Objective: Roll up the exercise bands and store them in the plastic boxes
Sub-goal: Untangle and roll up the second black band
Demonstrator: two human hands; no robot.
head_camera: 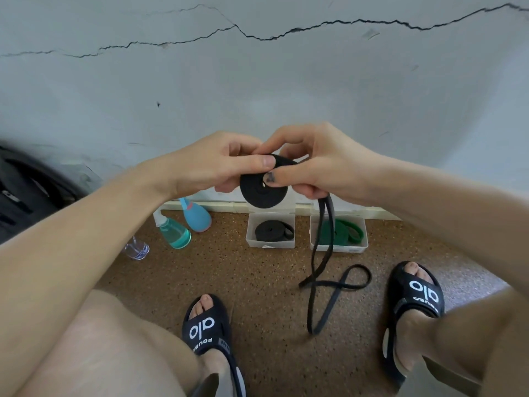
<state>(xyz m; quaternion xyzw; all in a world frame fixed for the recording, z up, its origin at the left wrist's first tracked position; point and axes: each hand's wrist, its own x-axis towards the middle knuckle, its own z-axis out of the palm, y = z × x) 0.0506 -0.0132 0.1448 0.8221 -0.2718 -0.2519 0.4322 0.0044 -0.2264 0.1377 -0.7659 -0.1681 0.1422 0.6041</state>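
A speckled brown cork-like floor (257, 282) is seen from above, meeting a pale grey wall (257, 81) crossed by a long jagged crack (257, 37). A cream skirting strip (217, 206) runs along the foot of the wall.

In mid-air before the wall, a black exercise band (263, 190) is held, partly wound into a flat disc. The disc is pinched at its upper edge by the left hand (211, 164), thumb on the near face. The right hand (317, 164) is curled round the other side, its thumb pressed near the coil's centre. The unwound tail hangs from under the right hand and trails in loose loops on the floor between two feet in black slides (209, 330).

Two clear plastic boxes stand side by side against the skirting: the left box (252, 239) contains a rolled black band (273, 230), the right box (340, 249) a green band (347, 232). To their left, bottles are grouped: a blue one (197, 216), a teal spray bottle (174, 232) and a small clear one (137, 249). A dark bag (25, 190) is seen at the far left edge.
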